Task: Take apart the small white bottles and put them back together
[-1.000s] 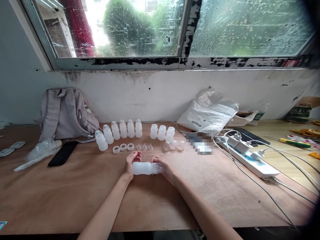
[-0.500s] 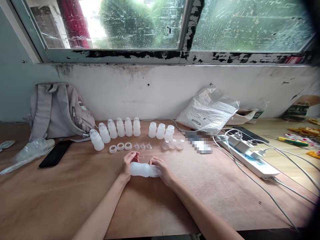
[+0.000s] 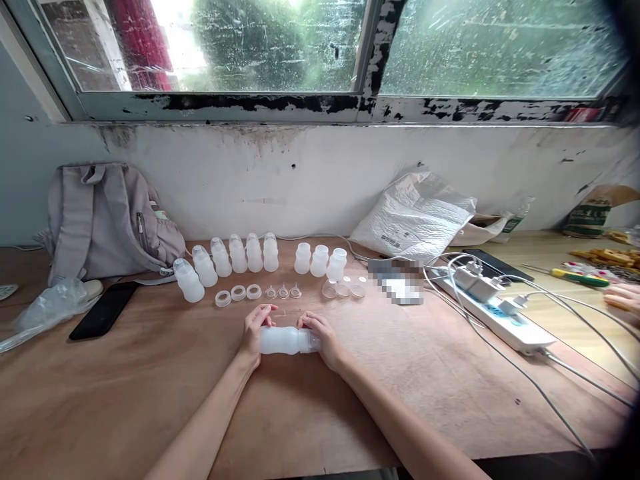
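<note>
A frosted white baby bottle [image 3: 284,340] with a clear cap lies on its side between my hands, low over the wooden table. My left hand [image 3: 255,330] closes round its base end. At the capped end, my right hand [image 3: 320,331] grips the clear cap. Beyond my hands lie several small parts in a row: white collar rings [image 3: 238,293], clear nipples [image 3: 283,292] and clear round caps [image 3: 343,288]. Behind them stand several capped bottles [image 3: 237,253] on the left and three open bottles [image 3: 319,261] to their right.
A grey backpack [image 3: 107,220], a black phone [image 3: 104,311] and a plastic bag [image 3: 55,307] occupy the left. On the right are a white power strip [image 3: 500,320] with trailing cables, a silver bag [image 3: 415,213] and a screwdriver [image 3: 580,277]. Another person's hand [image 3: 623,298] shows at the right edge.
Both my hands stay on the bottle, almost unmoved. The view has shifted slightly. Another person's hand has come in at the right edge.
</note>
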### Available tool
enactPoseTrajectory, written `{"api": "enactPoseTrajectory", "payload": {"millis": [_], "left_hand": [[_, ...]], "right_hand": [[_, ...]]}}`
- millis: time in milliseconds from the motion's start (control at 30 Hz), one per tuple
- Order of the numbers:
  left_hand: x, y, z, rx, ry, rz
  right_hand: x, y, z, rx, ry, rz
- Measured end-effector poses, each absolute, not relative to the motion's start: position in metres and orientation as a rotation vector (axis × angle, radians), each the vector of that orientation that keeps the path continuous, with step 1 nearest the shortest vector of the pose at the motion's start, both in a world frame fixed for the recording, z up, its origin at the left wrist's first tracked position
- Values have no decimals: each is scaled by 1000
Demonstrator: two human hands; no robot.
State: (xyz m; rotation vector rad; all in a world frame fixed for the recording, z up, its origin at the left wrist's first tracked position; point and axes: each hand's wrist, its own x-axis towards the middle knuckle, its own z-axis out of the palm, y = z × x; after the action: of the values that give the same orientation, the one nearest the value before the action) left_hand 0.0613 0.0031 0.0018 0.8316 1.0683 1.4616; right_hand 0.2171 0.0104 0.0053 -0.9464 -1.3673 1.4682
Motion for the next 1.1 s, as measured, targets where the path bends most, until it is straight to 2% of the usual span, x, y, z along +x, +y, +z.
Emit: {"api": "enactPoseTrajectory", "payload": {"millis": [267,500,633,800,967,1100], "left_hand": [[56,15,1,1139,1201,1429],[47,25,-5,1365,1415,1511],[40,25,-7,1487,1514,1544],[34,25,-7,1643,1572,1554],[19,30,-9,1754,1644,1556],[9,35,-13,1803,1713,1539]], "right_hand": [[218,26,-2,-1282,-1378,918],[219,26,5,-1130,-1239,1162],[216,18,10,-962,-1309,1111],[215,12,7,-971,-1398,1025],[218,14,19,-1007,-1533,767],[219,34,54,-1057,-1709,310]]}}
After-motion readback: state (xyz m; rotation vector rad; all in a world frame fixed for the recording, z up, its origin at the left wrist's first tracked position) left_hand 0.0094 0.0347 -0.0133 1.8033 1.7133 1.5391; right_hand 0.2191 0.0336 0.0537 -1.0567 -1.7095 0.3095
